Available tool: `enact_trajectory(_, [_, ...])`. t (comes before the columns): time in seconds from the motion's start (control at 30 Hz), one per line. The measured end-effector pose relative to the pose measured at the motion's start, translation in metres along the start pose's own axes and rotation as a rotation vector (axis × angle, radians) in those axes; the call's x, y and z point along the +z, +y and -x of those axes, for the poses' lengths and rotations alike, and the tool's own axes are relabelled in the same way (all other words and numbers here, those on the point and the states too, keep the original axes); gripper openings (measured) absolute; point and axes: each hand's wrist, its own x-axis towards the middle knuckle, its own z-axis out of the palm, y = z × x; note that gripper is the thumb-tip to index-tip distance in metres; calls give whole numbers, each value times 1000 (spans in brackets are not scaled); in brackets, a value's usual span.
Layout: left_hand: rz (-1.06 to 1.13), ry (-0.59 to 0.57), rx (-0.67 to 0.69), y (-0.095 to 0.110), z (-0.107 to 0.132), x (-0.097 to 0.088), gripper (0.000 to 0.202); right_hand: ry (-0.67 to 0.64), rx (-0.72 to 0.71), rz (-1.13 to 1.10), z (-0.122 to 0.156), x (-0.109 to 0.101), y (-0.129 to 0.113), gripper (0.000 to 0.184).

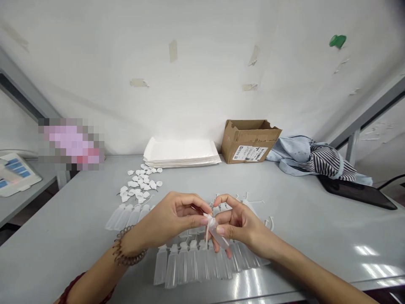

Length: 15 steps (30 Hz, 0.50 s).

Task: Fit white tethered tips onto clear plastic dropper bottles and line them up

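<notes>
Above the grey table, I hold a small translucent plastic bottle [222, 238] tilted between both hands. My left hand [172, 217] pinches the white cap [210, 220] at its neck, from which a thin white strip hangs. The bottle's body lies between the thumb and fingers of my right hand [245, 226]. Below my hands lies a row of similar bottles [193, 264] with white tops. More bottles [125, 217] lie left of my left wrist, and others are partly hidden behind my hands. Small white pieces [139, 182] with thin dark tips are scattered beyond them.
A stack of white padded envelopes [180, 153] lies against the wall. Beside it stands an open cardboard box [249, 141]. Bundled cloth [303, 156] and a dark tablet-like slab [356, 193] lie at the right. A white device [19, 175] stands at the far left.
</notes>
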Motion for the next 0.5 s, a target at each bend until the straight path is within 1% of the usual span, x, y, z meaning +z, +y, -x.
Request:
enact_trajectory(0.1, [-39, -3, -72, -1, 0, -3, 22, 22, -3, 30, 0, 2, -1, 33])
enact_trajectory(0.2, [-94, 47, -111, -5, -2, 2, 14, 83, -14, 99, 2, 5, -4, 34])
enact_trajectory(0.3, [-82, 53, -71, -8, -2, 10, 12, 112, -28, 142, 4, 6, -8, 33])
enact_trajectory(0.4, [-56, 12, -14, -7, 0, 13, 13, 54, -25, 107, 3, 3, -8, 33])
enact_trajectory(0.5, [-62, -53, 86, -4, 2, 11, 14, -27, -5, 20, 2, -2, -6, 33])
